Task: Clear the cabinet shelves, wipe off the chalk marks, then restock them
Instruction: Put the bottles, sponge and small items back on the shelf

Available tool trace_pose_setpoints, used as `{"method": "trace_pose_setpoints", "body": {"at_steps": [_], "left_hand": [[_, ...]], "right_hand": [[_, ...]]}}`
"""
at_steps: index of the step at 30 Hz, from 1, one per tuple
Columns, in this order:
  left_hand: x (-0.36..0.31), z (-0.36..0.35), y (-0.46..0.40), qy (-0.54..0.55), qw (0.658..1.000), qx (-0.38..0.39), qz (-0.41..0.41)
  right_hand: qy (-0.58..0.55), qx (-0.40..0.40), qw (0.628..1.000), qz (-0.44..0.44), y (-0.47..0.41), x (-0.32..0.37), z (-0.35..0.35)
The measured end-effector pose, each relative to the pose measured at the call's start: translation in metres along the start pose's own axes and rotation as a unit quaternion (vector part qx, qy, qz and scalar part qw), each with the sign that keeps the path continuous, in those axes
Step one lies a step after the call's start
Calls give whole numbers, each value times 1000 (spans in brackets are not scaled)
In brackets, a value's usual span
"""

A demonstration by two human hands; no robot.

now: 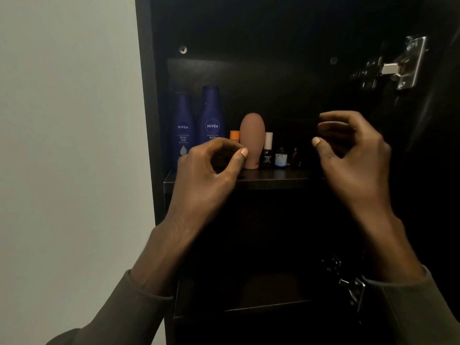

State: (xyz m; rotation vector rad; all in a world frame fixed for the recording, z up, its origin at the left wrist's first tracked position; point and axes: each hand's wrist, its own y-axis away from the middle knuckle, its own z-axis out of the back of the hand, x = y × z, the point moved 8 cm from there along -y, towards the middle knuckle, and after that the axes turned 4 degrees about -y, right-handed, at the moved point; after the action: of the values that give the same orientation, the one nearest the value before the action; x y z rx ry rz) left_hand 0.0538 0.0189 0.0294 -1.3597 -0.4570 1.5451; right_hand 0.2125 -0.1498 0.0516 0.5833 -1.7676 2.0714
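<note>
A: Shelf [273,179] is the ref pt, dark cabinet [154,120], door open. What's on it?

B: Back-left of shelf: two blue Nivea bottles [211,115], upright, side by side. Right of them a small orange-capped item [234,135], then a tan rounded bottle [252,140] standing cap-down, a white-capped vial [267,150], a small blue-label bottle [280,157], and a tiny dark vial [295,156]. All in a row.

A: Hands?

B: Left hand [206,170] at shelf front edge, left part; fingers curled, thumb near the index tip, narrow gap. Can't tell if it's holding anything, too dark. Right hand [353,155] over the shelf's right part, fingers loosely curled, wider gap, nothing visible in it.

A: Chalk marks?

B: Can't tell, too dark.
</note>
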Motion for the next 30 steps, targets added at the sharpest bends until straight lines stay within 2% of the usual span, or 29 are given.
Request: {"method": "trace_pose_setpoints", "body": {"at_steps": [3,6,9,14,19,23,26,30], "left_hand": [[-5,0,23,33,999,-13,-18],[0,-9,57,72,997,8,-13],[22,-22,99,86,996,33,18],[81,-43,185,77,985,71,137],[145,-73,270,50,953,116,276],[188,-94,338,29,923,152,351],[215,-107,382,8,904,182,387],[246,-130,448,-39,873,273,403]], "right_hand": [[-108,-4,993,54,43,26,15],[-161,37,985,57,89,31,13],[-187,83,979,10,133,9,2],[-218,148,953,-150,215,-55,-27],[-189,200,919,-283,295,-118,-53],[-128,240,900,-340,359,-167,-66],[-72,258,887,-377,408,-210,-67],[-8,299,848,-438,474,-260,-65]]}}
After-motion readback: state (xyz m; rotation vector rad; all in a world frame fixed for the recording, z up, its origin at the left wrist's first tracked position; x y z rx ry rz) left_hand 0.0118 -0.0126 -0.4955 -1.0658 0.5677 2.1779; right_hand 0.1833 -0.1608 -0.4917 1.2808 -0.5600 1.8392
